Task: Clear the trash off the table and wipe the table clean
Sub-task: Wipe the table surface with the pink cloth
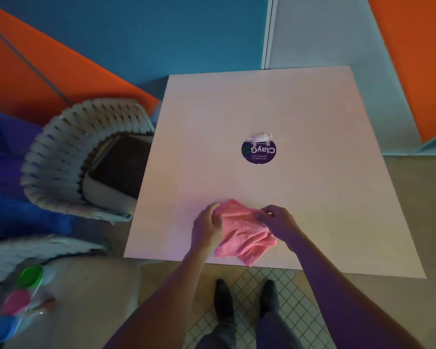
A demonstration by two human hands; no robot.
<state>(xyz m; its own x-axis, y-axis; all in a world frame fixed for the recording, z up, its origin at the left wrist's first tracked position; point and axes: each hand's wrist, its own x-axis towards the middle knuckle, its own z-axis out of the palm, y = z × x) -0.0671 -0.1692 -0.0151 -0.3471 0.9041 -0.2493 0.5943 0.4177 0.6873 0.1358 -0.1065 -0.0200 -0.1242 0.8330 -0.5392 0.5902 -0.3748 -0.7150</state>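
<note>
Both hands' grip closed on crumpled pink cloth (244, 231), left hand (207, 229), right hand (278, 222), fingertips hidden in folds

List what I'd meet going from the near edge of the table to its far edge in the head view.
pink cloth, gripped by the left hand and right hand → bare table top → round purple sticker → torn white bit at the sticker's far rim.

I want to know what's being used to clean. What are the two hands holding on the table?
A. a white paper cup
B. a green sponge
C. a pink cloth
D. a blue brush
C: the left hand and the right hand both grip a crumpled pink cloth lying on the white table.
</note>
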